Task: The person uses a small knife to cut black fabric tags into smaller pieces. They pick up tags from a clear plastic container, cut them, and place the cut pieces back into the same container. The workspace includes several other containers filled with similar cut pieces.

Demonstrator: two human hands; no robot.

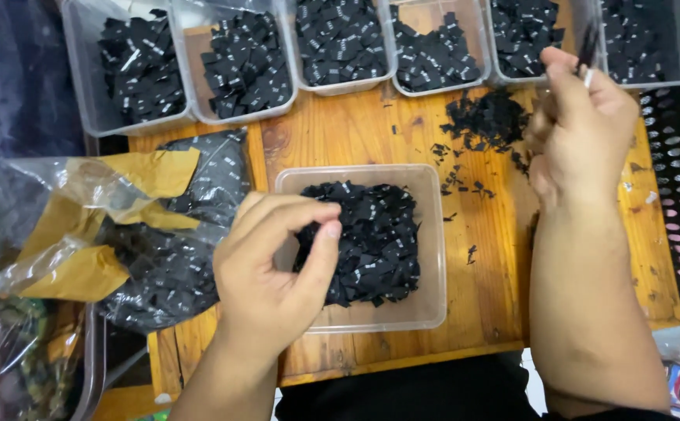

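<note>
left hand [273, 273] over label tub [433, 234] | right hand [581, 125] pinching black label [588, 47]

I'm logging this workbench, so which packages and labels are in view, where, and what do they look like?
Clear plastic bag: left, crumpled, holding black labels and yellow-brown paper.
Clear tubs: a row along the far edge, filled with small black labels.
Front tub: centre, black labels.
Loose labels: beside right hand.

Before you: small black woven labels [371, 242] heaped in a clear tub; a clear plastic bag [176, 234] of them at your left; six more label-filled tubs [340, 39] along the far edge.
</note>
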